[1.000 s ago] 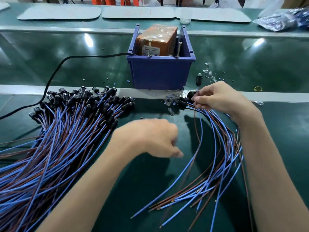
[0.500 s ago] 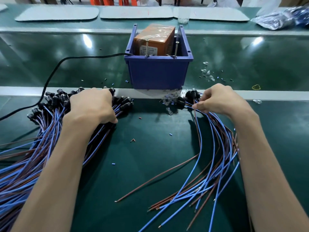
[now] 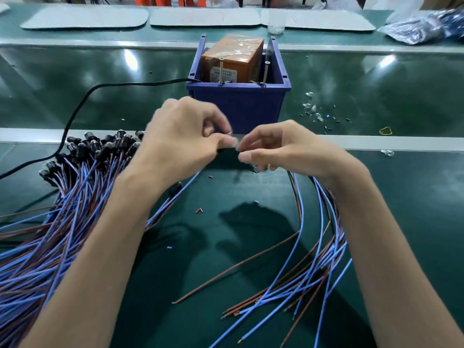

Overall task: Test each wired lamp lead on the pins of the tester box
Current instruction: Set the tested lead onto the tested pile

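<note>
We are pinching one lamp lead [image 3: 176, 189] with the fingers [image 3: 226, 141] of our left hand [image 3: 185, 136], just in front of the blue bin [image 3: 238, 109]. Its wire is hanging down under our wrist. Our right hand [image 3: 288, 151] is meeting it fingertip to fingertip, fingers bent; we cannot tell if they are gripping.

The orange tester box [image 3: 233, 59] is sitting in the bin, behind two metal pins [image 3: 221, 71]. A black cable [image 3: 82, 104] is running in.

A big pile of leads [image 3: 75, 197] is lying on the tabletop [image 3: 401, 197] at our left. A small bunch [image 3: 313, 272] is fanning out under our right hand.
</note>
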{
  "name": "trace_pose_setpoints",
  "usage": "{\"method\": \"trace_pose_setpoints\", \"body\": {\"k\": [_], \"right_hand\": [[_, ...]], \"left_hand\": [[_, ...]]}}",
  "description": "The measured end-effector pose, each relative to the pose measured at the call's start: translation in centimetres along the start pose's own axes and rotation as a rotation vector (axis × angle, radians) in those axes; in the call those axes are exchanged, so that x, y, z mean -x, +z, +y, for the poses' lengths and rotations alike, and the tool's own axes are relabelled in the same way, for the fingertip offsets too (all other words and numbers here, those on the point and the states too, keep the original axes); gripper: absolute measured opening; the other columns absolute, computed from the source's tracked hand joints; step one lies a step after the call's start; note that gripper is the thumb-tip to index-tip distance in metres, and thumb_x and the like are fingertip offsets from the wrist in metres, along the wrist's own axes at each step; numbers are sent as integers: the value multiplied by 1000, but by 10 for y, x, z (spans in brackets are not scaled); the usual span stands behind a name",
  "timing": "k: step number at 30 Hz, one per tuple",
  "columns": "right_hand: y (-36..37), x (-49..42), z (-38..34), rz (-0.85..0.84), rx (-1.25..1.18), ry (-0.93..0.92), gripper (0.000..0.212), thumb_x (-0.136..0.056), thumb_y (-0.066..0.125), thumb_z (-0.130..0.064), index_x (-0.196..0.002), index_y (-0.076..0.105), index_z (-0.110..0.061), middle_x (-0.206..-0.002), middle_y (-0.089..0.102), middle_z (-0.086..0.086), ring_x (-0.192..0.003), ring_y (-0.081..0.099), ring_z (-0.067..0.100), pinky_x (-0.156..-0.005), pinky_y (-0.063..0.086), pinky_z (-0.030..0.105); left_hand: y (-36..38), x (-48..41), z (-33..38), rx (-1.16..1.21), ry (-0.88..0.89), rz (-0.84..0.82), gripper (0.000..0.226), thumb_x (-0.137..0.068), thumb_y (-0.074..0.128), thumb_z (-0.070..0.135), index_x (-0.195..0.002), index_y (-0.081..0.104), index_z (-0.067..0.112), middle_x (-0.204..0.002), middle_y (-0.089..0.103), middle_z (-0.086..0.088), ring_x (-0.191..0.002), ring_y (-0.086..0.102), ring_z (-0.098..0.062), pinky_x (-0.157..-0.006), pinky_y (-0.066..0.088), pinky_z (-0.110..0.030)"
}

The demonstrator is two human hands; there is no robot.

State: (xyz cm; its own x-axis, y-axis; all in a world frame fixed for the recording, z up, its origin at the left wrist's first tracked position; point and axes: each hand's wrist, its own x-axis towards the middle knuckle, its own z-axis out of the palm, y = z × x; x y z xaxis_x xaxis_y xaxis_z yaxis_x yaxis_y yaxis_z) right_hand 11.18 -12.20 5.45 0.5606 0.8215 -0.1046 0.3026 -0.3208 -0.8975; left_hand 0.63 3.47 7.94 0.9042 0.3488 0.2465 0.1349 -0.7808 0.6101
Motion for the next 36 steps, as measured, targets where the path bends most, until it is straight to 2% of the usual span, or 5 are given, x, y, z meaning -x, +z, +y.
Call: {"method": "trace_pose_setpoints", "body": {"k": [9, 12, 18, 27, 36], "right_hand": [[1, 5, -16, 136, -264, -156, 25, -86, 59, 6, -73, 67, -13, -67, 61, 0, -62, 56, 7, -59, 46, 17], [-11, 6, -18, 347, -387, -120, 16, -94, 57, -8, -80, 63, -5, -75, 65, 9, -64, 60, 13, -63, 50, 20], [-23, 14, -16, 433, -348, -110, 25, -98, 52, -27, -82, 65, -14, -74, 73, 1, -60, 63, 11, -58, 47, 16], [-23, 16, -19, 424, -288, -79, 23, -98, 53, -26, -81, 66, -16, -70, 72, -3, -58, 62, 7, -56, 45, 13], [-32, 21, -28, 461, -470, -236, 34, -99, 47, -35, -79, 65, -16, -72, 74, 1, -49, 63, 10, -50, 44, 17]], "left_hand": [[36, 16, 41, 402, 114, 170, 11, -87, 67, 29, -80, 68, 20, -54, 53, 7, -51, 48, -8, -57, 47, -26], [47, 21, 51, 608, -43, -146, 37, -87, 51, 47, -68, 68, 20, -49, 52, 9, -45, 44, -6, -51, 36, -23], [73, 36, 44, -425, 2, -699, 55, -94, 32, 61, -68, 44, 14, -75, 46, -4, -76, 45, -28, -66, 35, -31], [85, 51, 54, -244, 188, -962, 45, -95, 35, 58, -96, 61, 22, -103, 61, -4, -101, 52, -25, -77, 36, -31], [66, 15, 49, 1389, -632, -204, 52, -86, 51, 52, -123, 53, 16, -81, 63, 1, -64, 53, -10, -56, 44, -21]]}}
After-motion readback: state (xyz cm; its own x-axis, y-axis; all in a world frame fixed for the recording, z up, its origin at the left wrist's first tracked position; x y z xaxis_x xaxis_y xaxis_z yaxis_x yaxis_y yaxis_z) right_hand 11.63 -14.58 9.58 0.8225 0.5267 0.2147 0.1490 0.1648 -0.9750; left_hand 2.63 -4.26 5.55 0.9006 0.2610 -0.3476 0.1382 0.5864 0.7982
